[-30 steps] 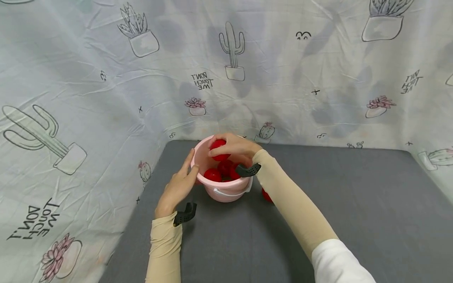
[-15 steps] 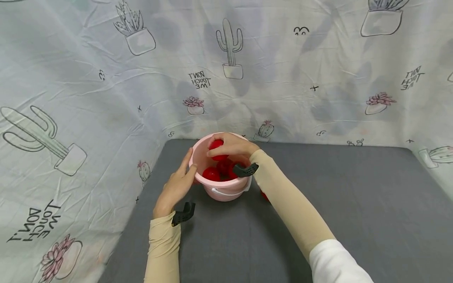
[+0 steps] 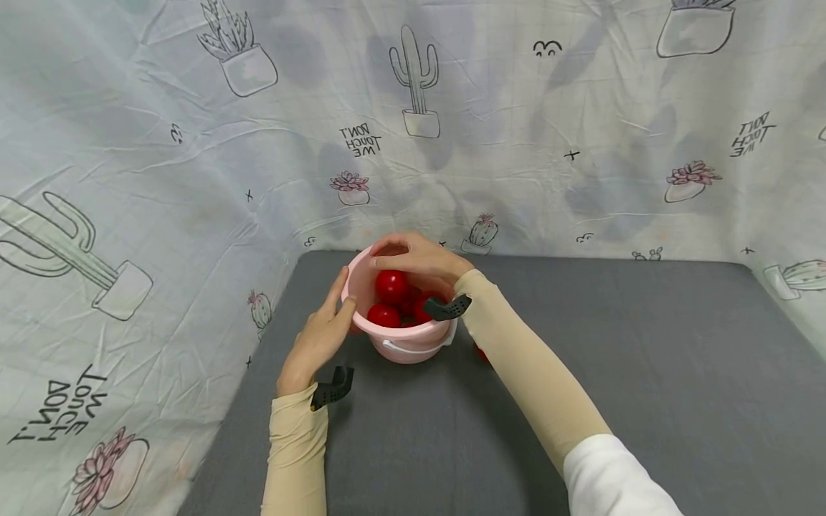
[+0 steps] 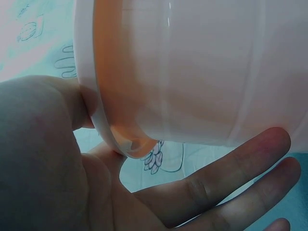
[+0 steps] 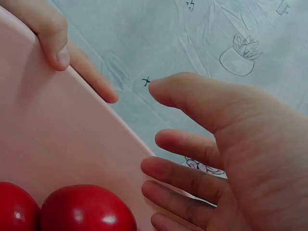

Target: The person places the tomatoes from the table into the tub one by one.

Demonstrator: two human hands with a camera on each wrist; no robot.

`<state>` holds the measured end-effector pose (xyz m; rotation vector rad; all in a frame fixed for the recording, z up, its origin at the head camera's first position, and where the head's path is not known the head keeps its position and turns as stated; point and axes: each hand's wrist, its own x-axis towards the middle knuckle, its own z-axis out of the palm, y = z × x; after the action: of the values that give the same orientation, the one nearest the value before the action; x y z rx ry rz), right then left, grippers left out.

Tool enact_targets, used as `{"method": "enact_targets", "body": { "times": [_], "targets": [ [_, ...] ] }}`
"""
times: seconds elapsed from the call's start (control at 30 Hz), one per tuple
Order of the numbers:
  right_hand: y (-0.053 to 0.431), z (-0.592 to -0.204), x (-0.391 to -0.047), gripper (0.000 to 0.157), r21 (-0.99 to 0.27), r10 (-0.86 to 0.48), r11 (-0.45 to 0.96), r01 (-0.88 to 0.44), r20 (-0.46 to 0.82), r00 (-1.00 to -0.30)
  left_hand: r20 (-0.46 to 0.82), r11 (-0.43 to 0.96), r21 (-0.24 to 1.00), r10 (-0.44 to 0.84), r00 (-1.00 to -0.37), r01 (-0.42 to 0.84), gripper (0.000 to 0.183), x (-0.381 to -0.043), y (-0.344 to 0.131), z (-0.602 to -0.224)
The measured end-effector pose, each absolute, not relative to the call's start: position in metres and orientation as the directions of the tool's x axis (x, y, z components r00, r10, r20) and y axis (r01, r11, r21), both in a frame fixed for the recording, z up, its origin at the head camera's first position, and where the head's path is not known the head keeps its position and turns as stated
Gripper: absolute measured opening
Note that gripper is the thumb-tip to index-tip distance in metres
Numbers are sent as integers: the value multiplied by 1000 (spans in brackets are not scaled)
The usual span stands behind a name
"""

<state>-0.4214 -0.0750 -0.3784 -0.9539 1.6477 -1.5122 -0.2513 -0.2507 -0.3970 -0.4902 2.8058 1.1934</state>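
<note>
The pink bucket (image 3: pixel 406 351), with a white handle, stands on the grey table. My left hand (image 3: pixel 318 340) holds its left rim. In the right wrist view the thumb (image 5: pixel 61 57) lies over the rim, and another finger shows outside. In the left wrist view, other fingers (image 4: pixel 211 192) stretch along the outer wall. Several glossy red balls lie in the bucket, among them an upper ball (image 3: pixel 391 287) and a front ball (image 3: pixel 383 315). My right hand (image 3: pixel 419 256) is over the bucket's back, fingers apart and holding nothing, just above the upper ball.
Another red ball (image 3: pixel 480 352) lies on the table right of the bucket, partly behind my right forearm. A bit of red also shows at the bucket's left side. A cloth (image 3: pixel 516 129) printed with cacti hangs behind and to the left of the grey table (image 3: pixel 645 373).
My right hand has let go of a red ball, which now lies on the others in the bucket. The hand has risen slightly off it. My left hand keeps its hold on the rim.
</note>
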Motion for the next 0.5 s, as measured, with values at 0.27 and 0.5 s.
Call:
{"method": "enact_targets", "body": {
  "times": [0.27,0.5],
  "targets": [
    [-69,-366,-424,41,-996,-827,-17,-89,64,-558,-153,652,703,-253,-955,-285,59,-251,-249,-394],
    [-29,-351,-427,32,-937,-691,-251,-242,349,-633,-149,668,691,-243,-958,-277,59,-249,-254,-396]
  ]
}}
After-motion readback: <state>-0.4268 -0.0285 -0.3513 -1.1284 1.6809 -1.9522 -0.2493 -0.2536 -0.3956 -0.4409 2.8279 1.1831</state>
